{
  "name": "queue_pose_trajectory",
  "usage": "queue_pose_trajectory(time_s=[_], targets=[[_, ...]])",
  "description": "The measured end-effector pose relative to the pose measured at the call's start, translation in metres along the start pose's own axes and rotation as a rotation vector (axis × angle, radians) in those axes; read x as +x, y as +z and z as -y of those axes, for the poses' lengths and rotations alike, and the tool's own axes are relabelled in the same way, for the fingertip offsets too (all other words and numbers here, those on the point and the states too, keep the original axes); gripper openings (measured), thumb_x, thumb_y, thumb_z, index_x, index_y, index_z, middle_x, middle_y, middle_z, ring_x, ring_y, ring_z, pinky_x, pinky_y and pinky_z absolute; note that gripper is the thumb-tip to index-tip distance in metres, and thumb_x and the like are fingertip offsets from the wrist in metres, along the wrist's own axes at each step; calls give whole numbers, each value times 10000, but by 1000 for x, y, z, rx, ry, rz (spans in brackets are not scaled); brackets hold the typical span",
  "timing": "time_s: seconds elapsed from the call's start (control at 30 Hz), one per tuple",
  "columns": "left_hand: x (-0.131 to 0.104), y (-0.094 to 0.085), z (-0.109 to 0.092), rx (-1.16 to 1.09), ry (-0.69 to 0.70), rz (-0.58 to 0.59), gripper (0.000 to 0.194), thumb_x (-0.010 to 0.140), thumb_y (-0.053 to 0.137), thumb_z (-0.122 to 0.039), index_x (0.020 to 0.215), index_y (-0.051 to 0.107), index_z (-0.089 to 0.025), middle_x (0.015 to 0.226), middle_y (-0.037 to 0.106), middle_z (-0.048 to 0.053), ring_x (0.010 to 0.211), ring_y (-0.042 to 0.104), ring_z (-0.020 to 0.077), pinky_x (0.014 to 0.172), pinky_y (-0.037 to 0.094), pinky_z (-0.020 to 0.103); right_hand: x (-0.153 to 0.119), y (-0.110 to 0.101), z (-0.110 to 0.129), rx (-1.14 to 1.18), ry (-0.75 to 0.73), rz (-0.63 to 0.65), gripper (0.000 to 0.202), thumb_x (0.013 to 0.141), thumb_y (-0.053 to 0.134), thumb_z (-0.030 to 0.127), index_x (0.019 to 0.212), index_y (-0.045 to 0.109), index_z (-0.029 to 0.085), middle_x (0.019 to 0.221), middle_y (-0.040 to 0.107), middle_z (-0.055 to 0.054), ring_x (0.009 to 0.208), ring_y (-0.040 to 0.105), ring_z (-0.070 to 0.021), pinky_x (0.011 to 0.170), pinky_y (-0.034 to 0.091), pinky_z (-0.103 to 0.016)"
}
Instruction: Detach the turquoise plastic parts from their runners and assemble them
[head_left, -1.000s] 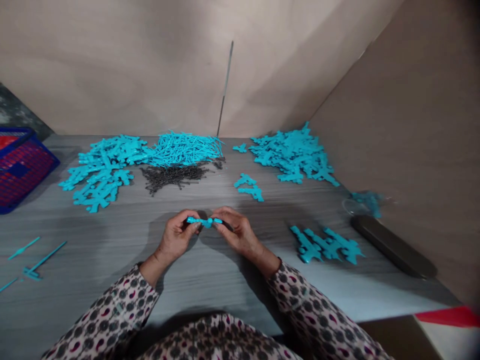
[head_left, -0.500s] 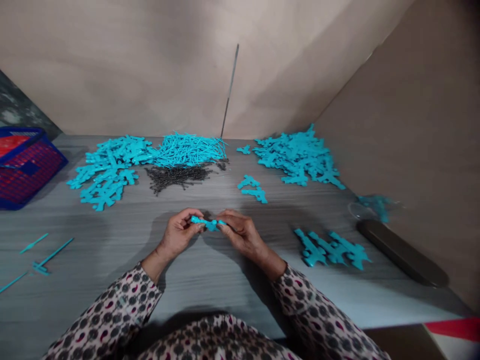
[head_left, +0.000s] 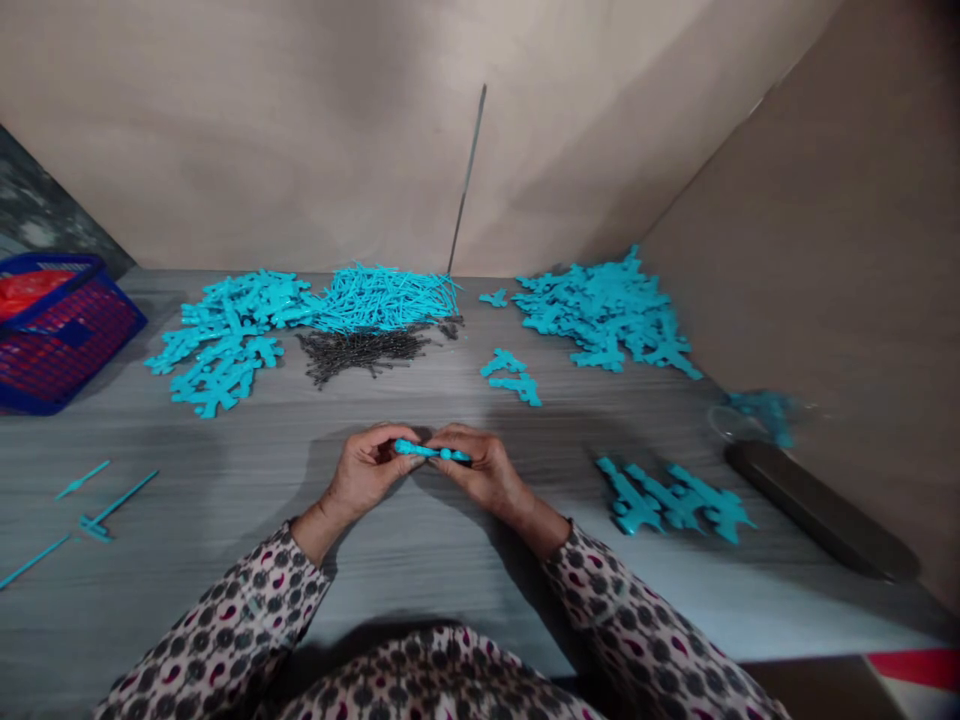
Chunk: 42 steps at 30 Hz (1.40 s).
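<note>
Between my two hands is a small turquoise plastic piece (head_left: 431,452), held edge-on above the grey table. My left hand (head_left: 367,468) pinches its left end between thumb and fingers. At the other end, my right hand (head_left: 484,468) grips it the same way, thumb towards me. The fingertips cover part of the piece, so its full shape is hidden. Just beyond my hands lie two loose turquoise pieces (head_left: 514,378) with irregular branching outlines. To the right, three longer turquoise pieces (head_left: 675,498) rest side by side.
At the back are piles of turquoise pieces (head_left: 604,310), thin turquoise sticks (head_left: 386,298) and dark metal pins (head_left: 360,355). A blue basket (head_left: 75,340) stands far left, near a few turquoise rods (head_left: 120,500). A dark elongated case (head_left: 821,510) lies by the right wall.
The held piece has been turned so its narrow edge faces me, and both hands have closed in a little around it. The whole view has shifted slightly.
</note>
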<state>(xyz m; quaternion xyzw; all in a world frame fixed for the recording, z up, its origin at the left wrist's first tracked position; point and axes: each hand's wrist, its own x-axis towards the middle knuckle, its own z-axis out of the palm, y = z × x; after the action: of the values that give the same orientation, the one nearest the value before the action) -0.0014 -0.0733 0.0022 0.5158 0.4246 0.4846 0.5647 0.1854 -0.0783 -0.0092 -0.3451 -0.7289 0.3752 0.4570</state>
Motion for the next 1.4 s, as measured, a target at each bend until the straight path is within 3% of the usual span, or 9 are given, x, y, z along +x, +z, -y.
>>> queue_pose_trajectory(time_s=[0.33,0.53,0.8,1.0,1.27,1.4], targets=[[-3,-2,5,88,64,-10,224,650,802,-289,784,724,-127,598,634,6,530,552,104,521,465,207,2,2,5,-40,-66,-63,180,913,610,308,844,723,185,739,666,-44,709,592,-165,691,467,-296],[-4,0,2,128,113,8,199,708,761,-316,735,709,-126,565,612,5,515,533,101,502,443,201,3,6,5,-20,-63,-92,252,917,596,366,771,691,184,677,630,-31,673,573,-162,658,440,-290],[0,0,3,117,57,9,239,695,765,-358,719,703,-129,554,620,5,525,549,106,520,456,205,4,8,-3,60,63,-89,247,868,646,397,762,686,177,698,627,-28,679,570,-151,630,431,-269],[4,-1,-3,-34,-79,-47,331,591,832,-357,777,680,-129,537,627,-15,497,583,112,526,496,228,3,3,-10,135,209,-109,301,718,777,377,919,673,178,852,633,-27,711,572,-135,603,444,-234],[7,-1,-4,-38,-101,-98,309,578,819,-270,810,674,-127,535,624,-35,468,572,92,497,476,197,2,-2,5,25,99,-97,139,845,665,307,872,673,171,798,606,-33,694,552,-139,583,418,-235],[8,-2,-2,-26,-111,-119,299,577,808,-271,802,668,-132,534,632,-30,470,573,98,499,486,203,3,-6,8,-60,33,-88,158,915,585,288,866,677,170,760,602,-35,693,542,-148,632,421,-262]])
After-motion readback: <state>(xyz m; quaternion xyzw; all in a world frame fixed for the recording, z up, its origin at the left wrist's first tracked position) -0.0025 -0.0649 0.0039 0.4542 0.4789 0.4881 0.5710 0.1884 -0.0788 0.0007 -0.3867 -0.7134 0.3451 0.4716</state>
